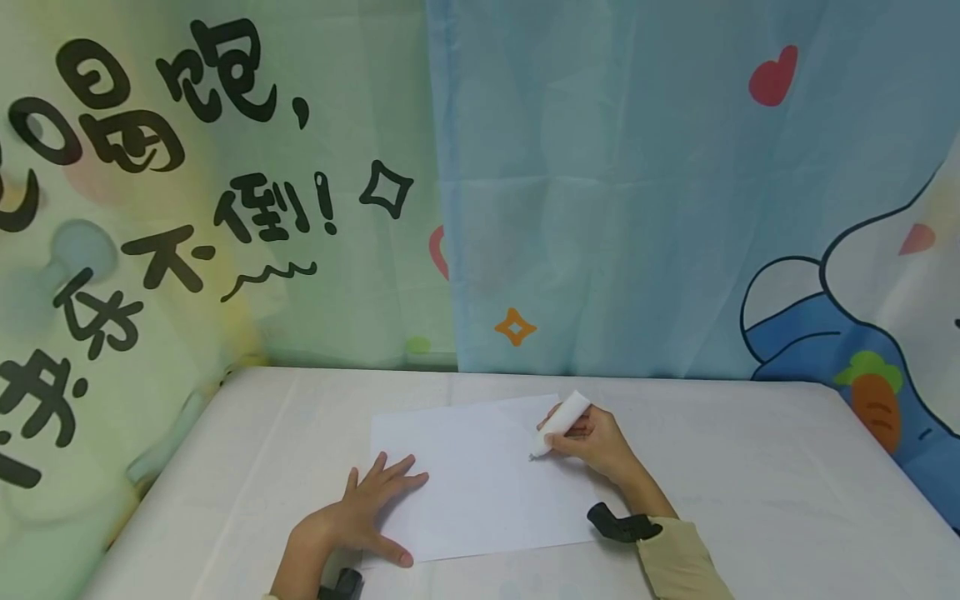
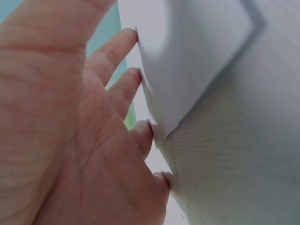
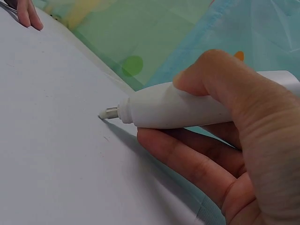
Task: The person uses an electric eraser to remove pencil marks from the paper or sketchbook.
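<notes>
A white sheet of paper (image 1: 480, 492) lies flat on the table. In my right hand (image 1: 600, 442) I grip a thick white electric eraser (image 1: 564, 422), tilted, thumb on one side and fingers on the other. Its short metal neck and small pale tip (image 3: 103, 114) point down at the right part of the sheet, the tip right at the paper surface in the right wrist view. My left hand (image 1: 358, 512) has its fingers spread over the sheet's left edge, with the thumb near the lower left corner. The left wrist view shows those fingertips pressing along the paper.
A white cloth covers the table (image 1: 750, 500). Behind it hang a green curtain (image 1: 360, 317) with black lettering and a blue curtain (image 1: 637, 250) with cartoon prints. Black straps sit at both wrists. Faint small marks dot the sheet in the right wrist view.
</notes>
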`<action>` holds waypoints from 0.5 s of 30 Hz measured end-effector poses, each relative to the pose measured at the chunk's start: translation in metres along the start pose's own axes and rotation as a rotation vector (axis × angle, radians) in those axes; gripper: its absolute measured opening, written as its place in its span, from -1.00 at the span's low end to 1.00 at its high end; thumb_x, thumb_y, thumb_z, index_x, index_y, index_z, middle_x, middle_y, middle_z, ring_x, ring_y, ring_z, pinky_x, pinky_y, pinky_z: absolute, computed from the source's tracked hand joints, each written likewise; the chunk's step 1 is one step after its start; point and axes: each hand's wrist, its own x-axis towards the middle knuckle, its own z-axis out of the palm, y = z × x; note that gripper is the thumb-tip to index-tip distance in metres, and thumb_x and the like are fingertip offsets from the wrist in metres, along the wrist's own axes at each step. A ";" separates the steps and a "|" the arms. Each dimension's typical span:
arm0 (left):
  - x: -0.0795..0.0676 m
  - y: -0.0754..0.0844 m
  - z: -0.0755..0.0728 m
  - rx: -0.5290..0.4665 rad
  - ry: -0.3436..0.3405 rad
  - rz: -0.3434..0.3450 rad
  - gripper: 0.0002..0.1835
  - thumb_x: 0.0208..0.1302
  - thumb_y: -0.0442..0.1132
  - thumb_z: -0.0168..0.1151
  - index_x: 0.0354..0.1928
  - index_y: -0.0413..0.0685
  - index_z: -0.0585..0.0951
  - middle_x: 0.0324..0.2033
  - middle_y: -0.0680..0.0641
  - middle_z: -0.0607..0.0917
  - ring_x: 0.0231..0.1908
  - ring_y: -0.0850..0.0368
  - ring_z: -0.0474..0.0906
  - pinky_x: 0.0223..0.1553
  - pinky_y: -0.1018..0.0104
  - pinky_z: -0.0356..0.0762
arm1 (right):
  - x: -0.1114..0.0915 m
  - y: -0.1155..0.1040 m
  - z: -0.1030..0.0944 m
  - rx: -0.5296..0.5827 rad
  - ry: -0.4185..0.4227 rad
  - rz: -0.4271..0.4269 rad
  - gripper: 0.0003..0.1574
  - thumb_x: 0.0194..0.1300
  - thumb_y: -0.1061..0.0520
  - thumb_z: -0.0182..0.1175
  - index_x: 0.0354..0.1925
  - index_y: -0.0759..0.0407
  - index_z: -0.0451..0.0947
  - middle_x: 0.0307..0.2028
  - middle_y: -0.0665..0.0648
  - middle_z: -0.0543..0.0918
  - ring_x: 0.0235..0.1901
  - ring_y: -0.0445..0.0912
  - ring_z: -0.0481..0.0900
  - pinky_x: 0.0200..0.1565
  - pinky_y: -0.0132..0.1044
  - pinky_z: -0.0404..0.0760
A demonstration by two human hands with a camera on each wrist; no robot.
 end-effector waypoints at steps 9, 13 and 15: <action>0.001 -0.003 0.000 -0.003 0.001 0.000 0.08 -0.19 0.01 0.61 0.43 -0.03 0.29 0.49 -0.25 0.08 0.46 -0.43 -0.32 0.27 -0.50 -0.52 | 0.000 -0.003 0.001 -0.022 0.037 0.044 -0.54 0.10 0.42 0.34 -0.05 0.59 0.42 -0.14 0.53 0.64 -0.26 -0.27 0.68 -0.23 -0.44 0.66; 0.001 -0.003 0.000 -0.004 0.000 0.004 0.08 -0.19 0.01 0.60 0.44 -0.03 0.28 0.49 -0.25 0.07 0.46 -0.44 -0.33 0.27 -0.50 -0.52 | 0.000 -0.004 0.001 -0.022 0.037 0.060 -0.51 0.11 0.41 0.34 -0.02 0.59 0.41 -0.11 0.54 0.62 -0.24 -0.27 0.68 -0.21 -0.45 0.65; 0.001 -0.004 0.001 -0.007 -0.002 0.006 0.09 -0.19 0.00 0.60 0.44 -0.03 0.28 0.49 -0.26 0.07 0.45 -0.44 -0.33 0.26 -0.51 -0.53 | 0.000 -0.004 0.001 -0.013 0.030 0.059 -0.51 0.11 0.41 0.34 -0.02 0.59 0.41 -0.12 0.55 0.63 -0.24 -0.25 0.69 -0.21 -0.44 0.66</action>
